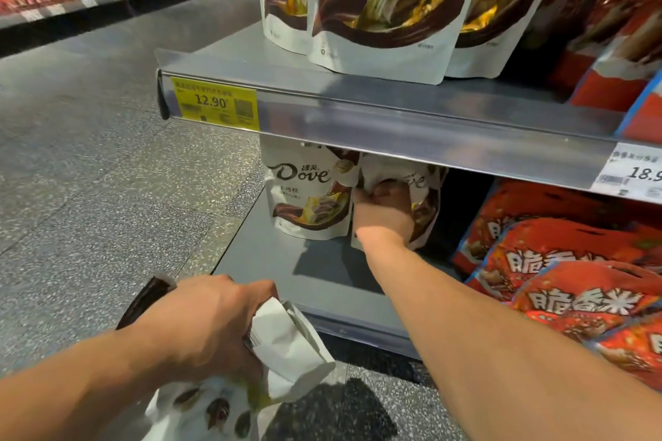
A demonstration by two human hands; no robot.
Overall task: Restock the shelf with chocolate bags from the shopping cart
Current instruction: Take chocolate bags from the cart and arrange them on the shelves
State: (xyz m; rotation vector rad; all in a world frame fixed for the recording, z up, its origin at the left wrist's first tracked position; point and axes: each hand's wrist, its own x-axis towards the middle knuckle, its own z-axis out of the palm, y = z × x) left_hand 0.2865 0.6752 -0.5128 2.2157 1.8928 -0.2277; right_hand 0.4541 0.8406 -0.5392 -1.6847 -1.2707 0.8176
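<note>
Two grey metal shelves (394, 118) are set over a speckled floor (89, 172). On the lower shelf (272, 261) a white chocolate bag (426, 190) is clasped in the grip of the right hand (383, 215), just beside an upright Dove bag (308, 197); further white bags (290, 344), seemingly two, are held by the left hand (211, 326) above the floor.

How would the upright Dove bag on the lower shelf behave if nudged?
The Dove bag probably tips easily: it stands tall on a narrow base. Likely floppy, since the neighbouring bag crumples under the right hand. It may slide on the smooth shelf.
</note>
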